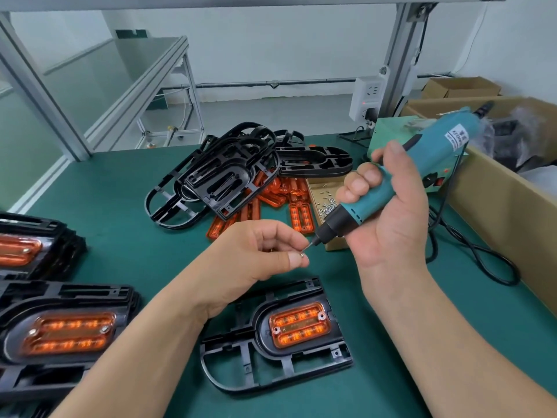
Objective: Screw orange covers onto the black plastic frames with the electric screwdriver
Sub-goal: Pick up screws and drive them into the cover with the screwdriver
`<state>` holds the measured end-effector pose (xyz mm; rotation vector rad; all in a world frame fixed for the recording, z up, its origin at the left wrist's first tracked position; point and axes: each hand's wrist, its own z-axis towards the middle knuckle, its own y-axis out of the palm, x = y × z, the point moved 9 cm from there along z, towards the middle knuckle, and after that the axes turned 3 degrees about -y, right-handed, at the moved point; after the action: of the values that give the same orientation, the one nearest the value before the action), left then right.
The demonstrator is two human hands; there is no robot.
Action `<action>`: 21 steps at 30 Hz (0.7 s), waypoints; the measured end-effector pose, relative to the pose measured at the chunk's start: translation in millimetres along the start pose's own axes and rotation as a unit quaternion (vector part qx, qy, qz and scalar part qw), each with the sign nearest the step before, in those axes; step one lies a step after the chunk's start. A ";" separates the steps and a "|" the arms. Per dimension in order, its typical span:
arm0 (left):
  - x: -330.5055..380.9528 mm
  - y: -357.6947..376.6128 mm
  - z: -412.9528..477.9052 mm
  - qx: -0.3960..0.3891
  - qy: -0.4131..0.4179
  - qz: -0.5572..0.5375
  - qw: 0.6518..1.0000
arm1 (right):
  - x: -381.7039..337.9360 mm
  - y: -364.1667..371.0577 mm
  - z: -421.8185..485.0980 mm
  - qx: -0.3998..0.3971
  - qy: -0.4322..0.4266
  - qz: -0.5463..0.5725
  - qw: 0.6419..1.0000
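Black frame [271,354] carries a ribbed, translucent orange cover [298,324], two corner holes.

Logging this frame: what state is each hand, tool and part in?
right hand: grips the electric screwdriver.
left hand: pinches a screw at the bit.
electric screwdriver: held tilted, bit pointing down-left.
orange cover: seated in the black frame, which lies flat.
cardboard box: open, screws inside.
loose frames: heaped, without covers.
finished frames: stacked, covers fitted.
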<state>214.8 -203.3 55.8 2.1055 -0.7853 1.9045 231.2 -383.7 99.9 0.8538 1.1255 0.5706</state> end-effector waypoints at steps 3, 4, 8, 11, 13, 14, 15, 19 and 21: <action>-0.9 0.1 0.0 0.001 -0.003 -0.005 1.000 | 0.7 0.7 -1.2 -0.004 0.001 0.001 1.000; -0.9 -0.4 -0.1 0.003 -0.003 -0.008 1.000 | 0.0 0.8 -1.4 -0.005 -0.001 0.004 1.000; -1.9 -1.5 0.3 0.003 -0.005 -0.017 1.000 | -4.0 1.4 -0.7 -0.009 -0.010 0.007 1.000; -2.7 -1.9 0.8 0.007 -0.009 -0.029 1.000 | -2.9 0.9 -1.0 -0.006 -0.009 0.000 1.000; -3.2 -1.6 1.0 0.011 -0.012 -0.031 0.999 | -2.3 0.5 -0.9 -0.005 -0.007 -0.002 1.000; -3.3 -1.9 1.3 0.013 -0.013 -0.033 0.999 | -2.1 0.5 -0.5 -0.005 -0.005 -0.001 1.000; -3.5 -1.9 1.5 0.014 -0.014 -0.036 0.999 | -2.2 0.3 -0.3 -0.006 -0.005 0.001 1.000; -2.5 -1.8 2.0 0.023 -0.012 -0.026 0.999 | -1.7 1.4 -1.1 -0.009 -0.007 -0.004 1.000; -0.9 -3.7 1.6 0.035 -0.002 -0.013 0.999 | 0.4 0.4 -2.4 -0.002 -0.009 -0.009 1.000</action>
<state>218.0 -200.7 55.4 2.1497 -0.6975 1.9425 229.1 -382.5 99.6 0.8432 1.1149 0.5494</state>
